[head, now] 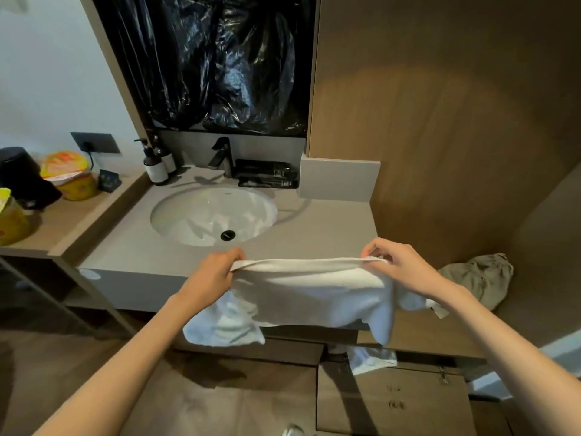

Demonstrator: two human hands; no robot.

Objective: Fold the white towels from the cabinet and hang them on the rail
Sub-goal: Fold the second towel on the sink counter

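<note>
A white towel [309, 294] hangs stretched between both hands in front of the grey vanity counter [314, 234]. My left hand [213, 275] pinches its top left corner and my right hand [397, 265] pinches the top right corner. The top edge is pulled taut and level; the lower part droops in loose folds below the counter's front edge. Another piece of white cloth [371, 358] pokes out at the open cabinet door [393, 401] below. No rail is in sight.
A white sink basin [195, 215] with a black tap [223, 155] sits in the counter. Pump bottles [154, 165] stand at the back left, yellow containers [69, 174] on the left wooden shelf. A beige garment [481, 278] lies on the right ledge.
</note>
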